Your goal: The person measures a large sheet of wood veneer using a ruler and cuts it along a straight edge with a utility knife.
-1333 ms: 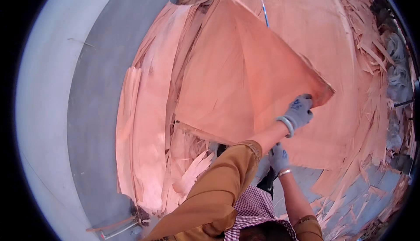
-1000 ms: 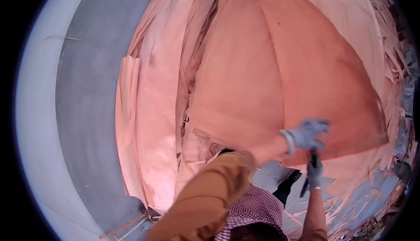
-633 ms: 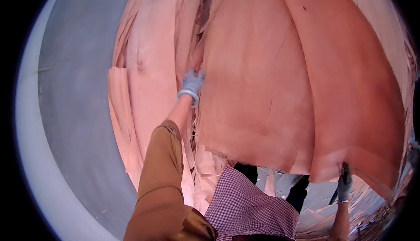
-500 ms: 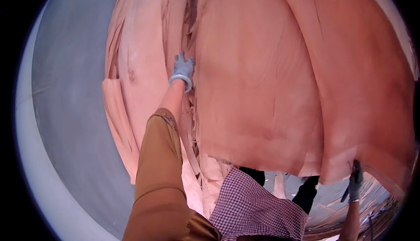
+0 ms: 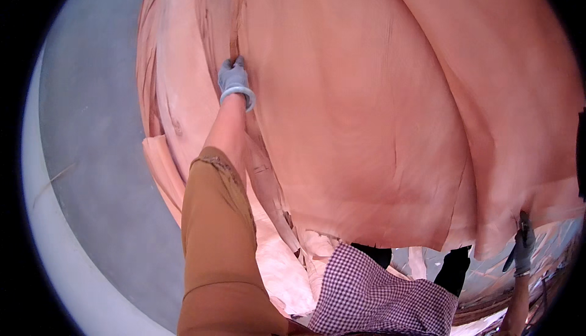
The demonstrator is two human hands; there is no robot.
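Note:
A large salmon-pink, thin wood-like sheet [image 5: 342,122] spreads over the middle and right, with curving creases and a ragged lower edge. My left hand [image 5: 233,79], in a grey glove with a pale bangle at the wrist, is closed on the sheet's left edge, high in the view. My right hand [image 5: 524,244], gloved in grey, is closed round a dark tool [image 5: 508,258] at the sheet's lower right edge; whether it also grips the sheet is unclear. Long, paler overlapping strips [image 5: 180,79] lie left of the sheet, beneath my left arm.
Grey floor [image 5: 104,183] runs down the left, beside a pale curved band [image 5: 49,238]. Below the sheet show my checked apron [image 5: 378,299], my dark-clad legs [image 5: 453,272] and floor strewn with pink scraps [image 5: 418,260]. A dark object sits at the far right edge.
My left hand has crossed from the sheet's right corner to its left edge. My right hand has moved rightward. The sheet has unfolded and spread wider across the view.

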